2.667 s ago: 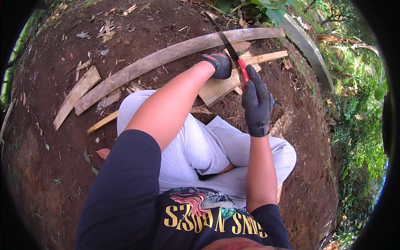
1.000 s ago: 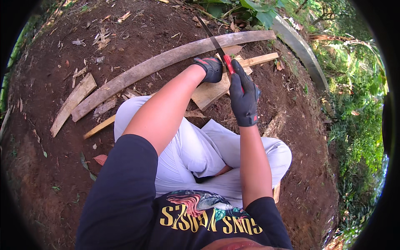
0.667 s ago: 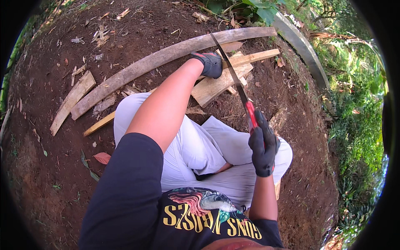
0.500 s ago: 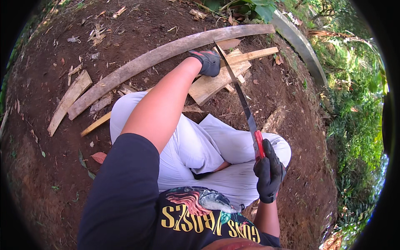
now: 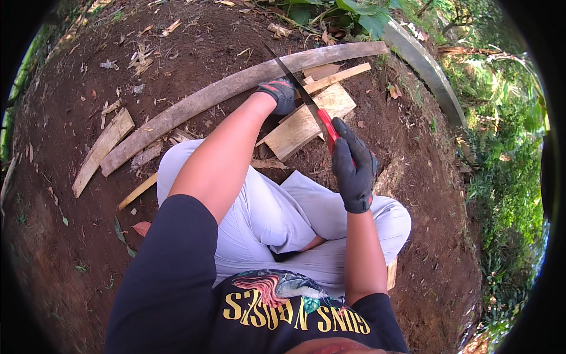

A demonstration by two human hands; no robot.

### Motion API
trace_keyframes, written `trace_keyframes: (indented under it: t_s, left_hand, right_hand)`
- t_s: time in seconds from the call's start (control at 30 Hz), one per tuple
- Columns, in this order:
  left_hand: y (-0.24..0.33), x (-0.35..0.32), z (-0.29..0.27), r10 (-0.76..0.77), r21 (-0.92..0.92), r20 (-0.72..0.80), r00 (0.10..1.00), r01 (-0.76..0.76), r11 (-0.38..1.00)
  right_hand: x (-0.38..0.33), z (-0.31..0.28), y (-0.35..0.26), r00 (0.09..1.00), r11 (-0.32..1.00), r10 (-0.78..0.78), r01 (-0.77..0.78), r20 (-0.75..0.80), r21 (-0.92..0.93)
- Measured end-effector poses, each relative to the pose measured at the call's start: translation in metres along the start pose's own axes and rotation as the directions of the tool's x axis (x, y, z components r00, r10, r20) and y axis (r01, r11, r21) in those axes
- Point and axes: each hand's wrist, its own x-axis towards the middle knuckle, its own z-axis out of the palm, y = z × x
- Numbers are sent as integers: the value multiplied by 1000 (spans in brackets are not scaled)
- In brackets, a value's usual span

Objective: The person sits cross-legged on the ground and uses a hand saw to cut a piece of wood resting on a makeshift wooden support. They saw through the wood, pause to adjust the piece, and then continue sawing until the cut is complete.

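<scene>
"Your right hand (image 5: 355, 171) and left hand (image 5: 280, 96): how are they?"

"Right is closed round the red handle of a saw (image 5: 303, 92). Left is curled over a thin wooden strip (image 5: 339, 76), fingertips hidden. I'm outdoors over bare brown earth (image 5: 430, 236): long plank (image 5: 224, 87) arching across the upper middle, short plank (image 5: 105, 150) at left, greenery (image 5: 507, 194) down the right side."

"Changed from a moment ago?"

"My right hand and the saw have gone up and left, out of the lower right. The strip's right end has slid left too, along with my left hand."

"And the saw now?"

"It slants up-left from my right hand, crossing the strip just right of my left; whether it touches, I can't tell. Below the strip, mid-frame, lies a pale board (image 5: 300, 130)."
</scene>
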Motion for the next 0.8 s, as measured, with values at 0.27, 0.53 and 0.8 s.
trace_keyframes:
  t_s: [0.27,0.53,0.8]
  left_hand:
    - [52,-30,-11,28,41,-137,990,-22,999]
    - [65,-38,-10,-50,79,97,994,43,996]
    - [87,-52,21,23,201,-162,987,10,980]
  right_hand:
    - [-50,-35,-24,991,989,-117,111,-61,-94]
    - [-76,-30,-3,991,991,121,-124,-59,-42]
    - [-94,-34,-4,979,982,184,-187,-89,-35]
